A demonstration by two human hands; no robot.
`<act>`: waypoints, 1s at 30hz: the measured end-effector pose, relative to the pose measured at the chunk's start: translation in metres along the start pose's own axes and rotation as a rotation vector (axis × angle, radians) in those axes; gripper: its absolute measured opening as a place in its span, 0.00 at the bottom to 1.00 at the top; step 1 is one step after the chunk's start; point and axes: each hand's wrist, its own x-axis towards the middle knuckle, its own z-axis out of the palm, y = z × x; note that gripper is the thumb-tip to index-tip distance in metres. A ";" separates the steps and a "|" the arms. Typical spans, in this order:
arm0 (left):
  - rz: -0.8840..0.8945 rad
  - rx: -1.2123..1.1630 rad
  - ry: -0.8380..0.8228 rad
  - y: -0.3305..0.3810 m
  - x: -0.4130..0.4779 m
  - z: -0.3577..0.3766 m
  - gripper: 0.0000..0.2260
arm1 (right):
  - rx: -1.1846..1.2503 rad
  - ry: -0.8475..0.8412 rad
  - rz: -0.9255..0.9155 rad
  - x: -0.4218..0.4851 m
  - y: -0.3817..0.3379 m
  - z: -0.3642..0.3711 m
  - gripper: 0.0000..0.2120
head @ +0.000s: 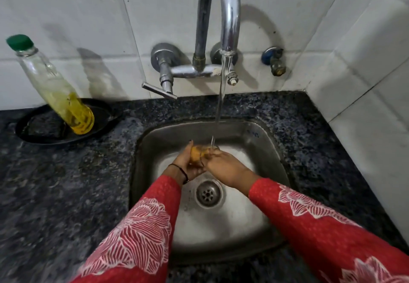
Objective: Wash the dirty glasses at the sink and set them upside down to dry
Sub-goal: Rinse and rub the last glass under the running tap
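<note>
You have the small clear glass tumbler (199, 153) up between both hands, over the back half of the square stainless steel sink (261, 141) and above and behind the round drain (209, 193). Your left hand (184, 164) cups it from the left with curled fingers. Your right hand (223, 168) comes in from the right, its fingers bent over the other end. Both hands are gripping it.

The tumbler lies on its side. Its long axis runs roughly left to right across you, from one palm to the other. Its right end sits just under the thin stream of water (221, 96) falling from the curved chrome tap (230, 17). That end is likely the mouth, but blur and the amber tint in the glass leave this unsure.

Neither hand is nearer, since each holds an end. To invert the tumbler you will probably need to turn that axis upright with the mouth down. The left hand, round what looks like the base, seems better placed to carry it.

The dark speckled granite worktop (66, 183) is broader on your left. A clear bottle with a green cap and yellow liquid (59, 90) leans there in a black round dish (99, 114), well apart from the sink.
</note>
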 end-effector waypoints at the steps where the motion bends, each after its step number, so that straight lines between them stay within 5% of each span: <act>1: 0.017 -0.029 -0.030 0.000 0.001 -0.001 0.28 | 0.004 0.014 -0.001 0.002 0.000 0.002 0.18; 3: 0.082 -0.109 -0.069 -0.004 0.002 -0.002 0.26 | 0.232 0.072 0.207 0.011 -0.014 -0.003 0.15; 6: 0.176 -0.203 -0.090 -0.013 0.002 0.003 0.21 | 1.092 0.307 0.724 0.035 -0.046 -0.013 0.11; 7: 0.182 -0.187 -0.093 -0.013 -0.001 0.005 0.19 | 1.173 0.338 0.758 0.038 -0.049 -0.013 0.11; 8: 0.172 -0.129 -0.057 -0.011 -0.003 0.007 0.19 | 1.065 0.289 0.671 0.035 -0.048 -0.012 0.11; 10: 0.096 0.039 0.040 -0.001 -0.006 0.008 0.22 | 0.465 0.081 0.279 0.014 -0.035 -0.010 0.11; 13: 0.014 0.231 0.056 0.012 -0.009 0.012 0.25 | -0.166 0.047 -0.123 -0.002 0.002 0.009 0.13; 15: 0.032 0.198 0.045 0.013 -0.009 0.011 0.26 | -0.064 0.032 -0.058 0.003 0.000 0.004 0.13; 17: 0.113 0.054 -0.016 0.009 -0.004 0.007 0.27 | 0.293 0.184 0.114 0.014 -0.017 -0.007 0.15; 20: 0.245 -0.093 -0.049 -0.002 0.002 0.005 0.20 | 1.227 0.477 0.590 0.033 -0.044 -0.018 0.17; 22: 0.250 -0.039 0.014 -0.001 0.002 0.009 0.14 | 1.075 0.516 0.668 0.030 -0.052 -0.008 0.13; 25: 0.084 0.215 0.113 0.016 0.006 0.010 0.20 | 0.447 0.158 0.353 0.002 -0.034 0.008 0.14; 27: 0.058 0.286 0.163 0.022 0.002 0.010 0.29 | 0.294 0.091 0.212 -0.010 -0.018 0.005 0.14; 30: 0.096 0.150 0.009 0.014 -0.007 0.012 0.26 | 0.389 0.165 0.290 0.000 -0.023 -0.008 0.18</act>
